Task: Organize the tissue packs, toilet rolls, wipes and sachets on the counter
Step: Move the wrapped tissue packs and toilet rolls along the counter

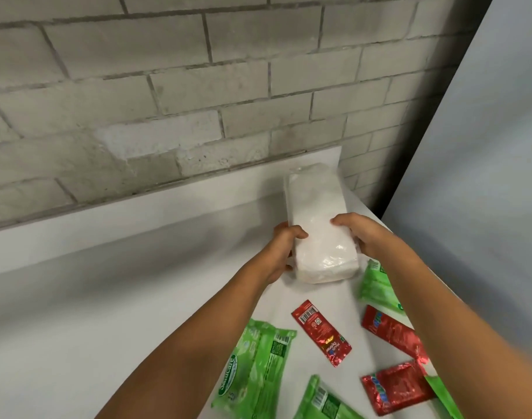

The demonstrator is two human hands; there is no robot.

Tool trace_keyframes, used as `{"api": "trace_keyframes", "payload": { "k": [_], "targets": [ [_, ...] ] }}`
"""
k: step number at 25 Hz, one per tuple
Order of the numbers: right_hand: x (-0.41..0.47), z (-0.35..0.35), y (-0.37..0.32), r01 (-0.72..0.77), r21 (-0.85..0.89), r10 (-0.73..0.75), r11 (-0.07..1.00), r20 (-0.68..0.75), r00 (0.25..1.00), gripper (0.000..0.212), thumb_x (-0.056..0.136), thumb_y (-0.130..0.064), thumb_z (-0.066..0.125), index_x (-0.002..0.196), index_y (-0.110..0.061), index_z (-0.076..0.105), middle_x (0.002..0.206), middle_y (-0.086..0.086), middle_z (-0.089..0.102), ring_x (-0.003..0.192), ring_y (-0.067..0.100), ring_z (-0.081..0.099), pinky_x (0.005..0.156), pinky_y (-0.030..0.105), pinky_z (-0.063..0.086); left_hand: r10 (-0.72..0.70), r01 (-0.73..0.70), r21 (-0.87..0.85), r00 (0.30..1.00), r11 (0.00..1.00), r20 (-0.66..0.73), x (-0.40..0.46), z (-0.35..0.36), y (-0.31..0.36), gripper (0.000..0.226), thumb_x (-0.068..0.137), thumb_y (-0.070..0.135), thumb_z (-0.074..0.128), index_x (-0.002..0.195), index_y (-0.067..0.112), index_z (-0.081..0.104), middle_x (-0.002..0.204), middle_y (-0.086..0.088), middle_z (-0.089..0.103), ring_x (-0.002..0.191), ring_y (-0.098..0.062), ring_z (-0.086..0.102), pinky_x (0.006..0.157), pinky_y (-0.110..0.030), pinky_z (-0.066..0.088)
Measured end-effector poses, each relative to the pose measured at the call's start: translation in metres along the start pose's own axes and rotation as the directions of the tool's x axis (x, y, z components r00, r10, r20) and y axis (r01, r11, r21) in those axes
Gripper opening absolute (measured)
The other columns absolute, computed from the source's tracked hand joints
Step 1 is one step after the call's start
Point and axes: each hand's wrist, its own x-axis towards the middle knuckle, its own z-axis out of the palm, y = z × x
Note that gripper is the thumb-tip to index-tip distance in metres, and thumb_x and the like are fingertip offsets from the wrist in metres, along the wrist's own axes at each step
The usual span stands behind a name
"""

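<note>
Fingers of the left hand and right hand were curled around the near end of the tissue pack, whose long axis ran away toward the wall; it was held at the bench corner, wipes and sachets left nearer.

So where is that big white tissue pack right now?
The white tissue pack sits at the counter's far right end near the brick wall, gripped by the left hand and right hand.

Tissue pack on counter near wall; sachets, wipes nearer person
</note>
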Motion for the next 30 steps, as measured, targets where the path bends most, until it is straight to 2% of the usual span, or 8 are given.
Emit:
{"api": "trace_keyframes", "payload": {
  "k": [6, 10, 15, 19, 21, 24, 27, 30],
  "targets": [
    [0.036, -0.032, -0.004, -0.024, -0.242, -0.008, 0.97, -0.132, 0.991, 0.016, 0.077, -0.025, 0.064, 0.085, -0.011, 0.064, 0.073, 0.005, 0.066, 0.063, 0.023, 0.063, 0.057, 0.025, 0.047, -0.107, 0.091, 0.15, 0.989, 0.985, 0.104, 0.039, 0.011, -0.008, 0.03, 0.087, 0.025, 0.05, 0.115, 0.016, 0.05, 0.109, -0.006, 0.054, 0.092, -0.023, 0.051, 0.081, -0.033, 0.043],
    [0.047, -0.036, 0.004, -0.036, -0.389, -0.032, 0.921, -0.167, 0.985, 0.025, 0.08, -0.03, 0.064, 0.096, -0.012, 0.058, 0.095, 0.008, 0.061, 0.083, 0.025, 0.058, 0.067, 0.029, 0.042, -0.057, 0.029, 0.246, 0.993, 0.969, 0.106, 0.051, 0.013, -0.01, 0.036, 0.088, 0.02, 0.048, 0.123, 0.014, 0.049, 0.106, -0.004, 0.055, 0.09, -0.022, 0.051, 0.074, -0.03, 0.041],
    [0.049, -0.031, 0.009, -0.053, -0.368, -0.024, 0.928, -0.202, 0.979, 0.058, 0.08, -0.034, 0.062, 0.132, -0.015, 0.045, 0.119, 0.007, 0.053, 0.102, 0.028, 0.053, 0.081, 0.032, 0.041, -0.032, 0.02, 0.071, 0.984, 0.997, 0.174, 0.054, 0.009, -0.017, 0.028, 0.089, 0.012, 0.046, 0.117, 0.014, 0.049, 0.081, 0.001, 0.058, 0.079, -0.018, 0.054, 0.081, -0.033, 0.044],
    [0.047, -0.027, 0.007, -0.059, -0.305, -0.023, 0.951, -0.257, 0.966, 0.059, 0.081, -0.031, 0.063, 0.135, -0.015, 0.045, 0.112, 0.005, 0.051, 0.097, 0.026, 0.051, 0.077, 0.028, 0.037, 0.023, -0.006, -0.174, 0.995, 0.985, 0.093, 0.057, 0.01, -0.019, 0.045, 0.086, 0.005, 0.047, 0.131, 0.004, 0.04, 0.117, -0.015, 0.057, 0.094, -0.026, 0.058, 0.081, -0.032, 0.051],
    [0.047, -0.024, 0.006, -0.058, -0.276, -0.018, 0.959, -0.267, 0.964, 0.055, 0.081, -0.031, 0.063, 0.132, -0.015, 0.048, 0.105, 0.004, 0.052, 0.091, 0.025, 0.052, 0.071, 0.027, 0.037, 0.039, -0.022, -0.22, 0.997, 0.975, 0.073, 0.057, 0.011, -0.021, 0.022, 0.087, 0.005, 0.045, 0.108, 0.007, 0.05, 0.1, -0.008, 0.057, 0.083, -0.02, 0.058, 0.067, -0.023, 0.05],
    [0.05, -0.022, 0.004, -0.056, -0.271, -0.021, 0.961, -0.275, 0.961, 0.056, 0.082, -0.032, 0.064, 0.132, -0.015, 0.047, 0.108, 0.004, 0.054, 0.092, 0.025, 0.052, 0.072, 0.027, 0.038, 0.026, 0.002, -0.212, 0.991, 0.977, 0.13, 0.057, 0.011, -0.022, 0.016, 0.088, 0.006, 0.043, 0.091, 0.014, 0.057, 0.088, -0.001, 0.062, 0.082, -0.014, 0.059, 0.071, -0.019, 0.049],
    [0.05, -0.022, 0.003, -0.058, -0.264, -0.02, 0.963, -0.282, 0.959, 0.053, 0.082, -0.034, 0.064, 0.13, -0.019, 0.048, 0.115, 0.006, 0.055, 0.092, 0.024, 0.052, 0.071, 0.027, 0.04, 0.011, 0.013, -0.148, 0.987, 0.989, 0.161, 0.056, 0.009, -0.019, 0.018, 0.089, 0.01, 0.044, 0.096, 0.018, 0.058, 0.093, 0.0, 0.063, 0.083, -0.012, 0.06, 0.073, -0.02, 0.048],
    [0.041, -0.022, -0.002, -0.042, -0.247, -0.033, 0.968, -0.29, 0.956, 0.049, 0.082, -0.04, 0.062, 0.124, -0.017, 0.051, 0.115, 0.007, 0.057, 0.092, 0.026, 0.056, 0.065, 0.026, 0.042, -0.02, 0.016, 0.032, 0.993, 0.999, 0.116, 0.049, 0.002, -0.013, 0.038, 0.091, 0.023, 0.048, 0.128, 0.016, 0.046, 0.123, -0.004, 0.055, 0.108, -0.021, 0.057, 0.092, -0.029, 0.043]
  ]
}}
